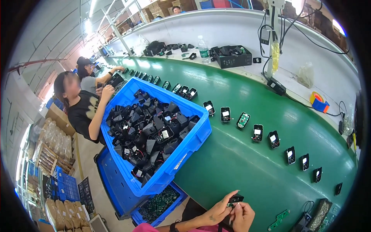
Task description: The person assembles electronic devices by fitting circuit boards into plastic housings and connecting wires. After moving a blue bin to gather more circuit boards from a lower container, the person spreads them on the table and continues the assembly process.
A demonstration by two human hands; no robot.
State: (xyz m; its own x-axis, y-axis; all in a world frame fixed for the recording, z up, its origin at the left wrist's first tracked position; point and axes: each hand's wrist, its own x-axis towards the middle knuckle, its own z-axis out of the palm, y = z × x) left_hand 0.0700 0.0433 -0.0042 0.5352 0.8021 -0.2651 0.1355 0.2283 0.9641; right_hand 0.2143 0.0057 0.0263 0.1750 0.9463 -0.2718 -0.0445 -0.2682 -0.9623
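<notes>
Low in the picture, near the front edge of the green work surface, my left hand [217, 212] pinches a small black plastic casing [236, 199] between thumb and fingers. My right hand [243, 217] closes on its near side, fingertips pressed at it. What the right fingertips hold besides the casing is too small to make out. A bit of green circuit board shows at the casing's lower edge. Further right on the surface lies a loose green circuit board [279, 220]. Beyond my hands, several open black casings [257, 132] stand in a curved line, some showing white labels.
Left of my hands stands a blue crate [201, 135] heaped with black casings. Below it is another blue bin [181, 198] of circuit boards. A tray of small parts [320, 212] sits at lower right. Orange-and-blue tape [319, 102] lies far right. Two co-workers sit at left.
</notes>
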